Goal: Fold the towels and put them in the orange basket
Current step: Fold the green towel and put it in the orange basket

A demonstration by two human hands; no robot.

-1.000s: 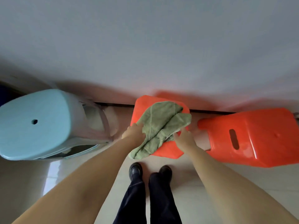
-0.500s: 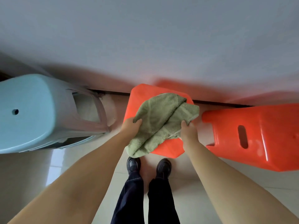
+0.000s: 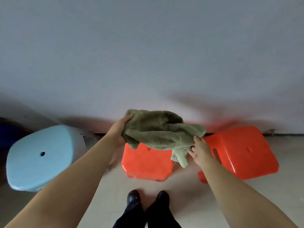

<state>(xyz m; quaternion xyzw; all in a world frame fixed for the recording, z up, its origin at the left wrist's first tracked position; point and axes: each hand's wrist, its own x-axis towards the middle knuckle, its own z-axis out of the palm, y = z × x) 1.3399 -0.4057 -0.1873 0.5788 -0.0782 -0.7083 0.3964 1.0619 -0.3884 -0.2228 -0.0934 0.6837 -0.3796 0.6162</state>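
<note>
A crumpled olive-green towel [image 3: 158, 130] hangs in the air above an orange stool [image 3: 146, 163] in the middle of the floor. My left hand [image 3: 119, 130] grips the towel's left end, thumb on top. My right hand [image 3: 199, 149] pinches its right lower edge, where a corner with a small label dangles. No orange basket is in view.
A second orange stool [image 3: 241, 152] lies tipped on its side to the right. A light blue stool [image 3: 41, 157] lies tipped on the left. A pale wall [image 3: 148, 55] runs close behind them. My black shoes [image 3: 148, 198] stand on the tiled floor just before the middle stool.
Both hands have lifted the towel off the orange stool's top and raised it into the air. The view has tilted, so the stools now sit lower in frame.
</note>
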